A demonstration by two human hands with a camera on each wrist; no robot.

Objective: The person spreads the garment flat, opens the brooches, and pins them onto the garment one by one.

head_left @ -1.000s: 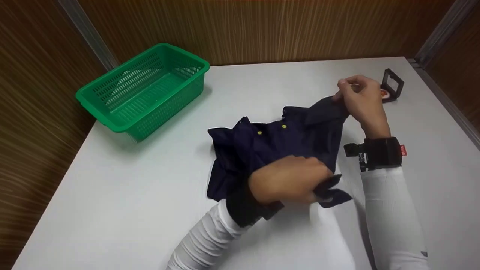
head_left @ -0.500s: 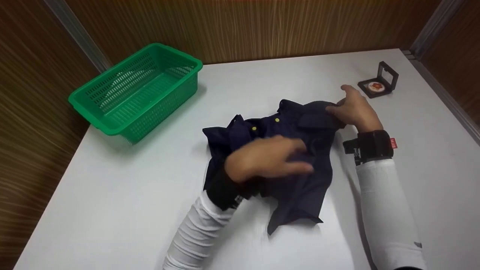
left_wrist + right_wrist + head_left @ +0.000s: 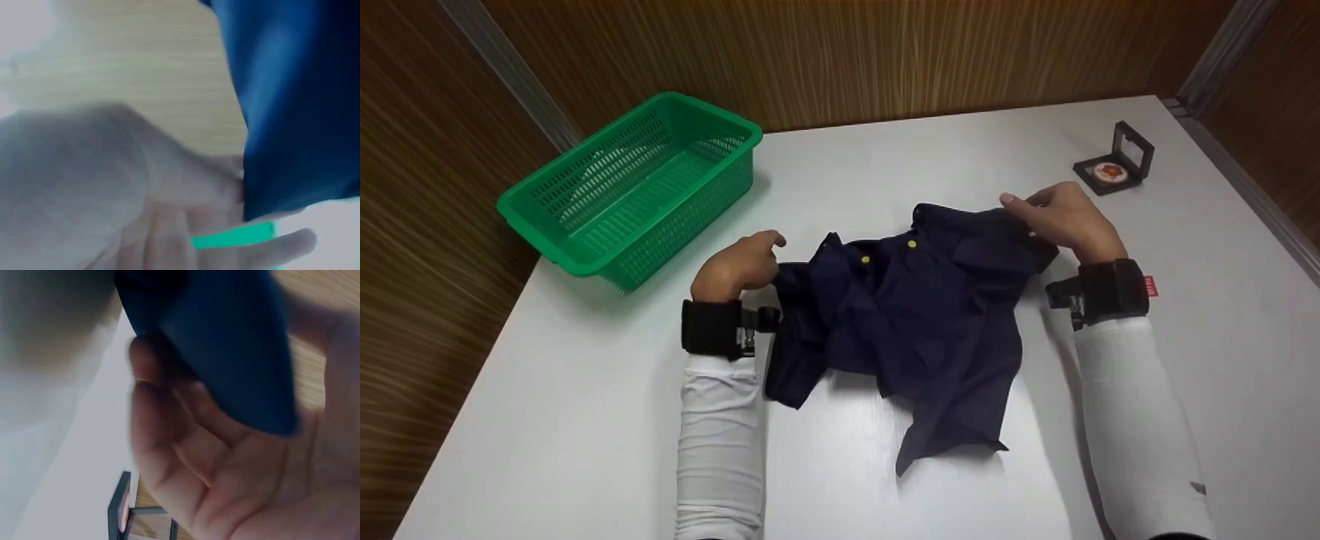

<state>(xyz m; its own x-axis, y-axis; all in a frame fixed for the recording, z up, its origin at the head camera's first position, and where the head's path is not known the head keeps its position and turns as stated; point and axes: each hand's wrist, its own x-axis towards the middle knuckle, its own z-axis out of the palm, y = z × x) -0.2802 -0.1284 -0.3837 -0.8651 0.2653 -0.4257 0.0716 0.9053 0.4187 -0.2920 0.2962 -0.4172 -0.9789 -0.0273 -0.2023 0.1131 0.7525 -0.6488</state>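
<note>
Our left hand [image 3: 739, 266] and right hand [image 3: 1069, 219] each have a narrow grip on the shirt [image 3: 926, 319]; the basket [image 3: 684, 222] sits at the desk's [image 3: 547, 412] far left corner

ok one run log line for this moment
left hand: pinches shirt | right hand: holds shirt's opposite side | shirt: rumpled on table | green basket: far left | open case: far right

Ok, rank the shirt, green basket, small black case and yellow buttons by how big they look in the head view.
Largest to smallest:
1. Shirt, partly because it seems to lie nearer the camera
2. Green basket
3. Small black case
4. Yellow buttons; the two look alike, so I leave them unranked
</note>
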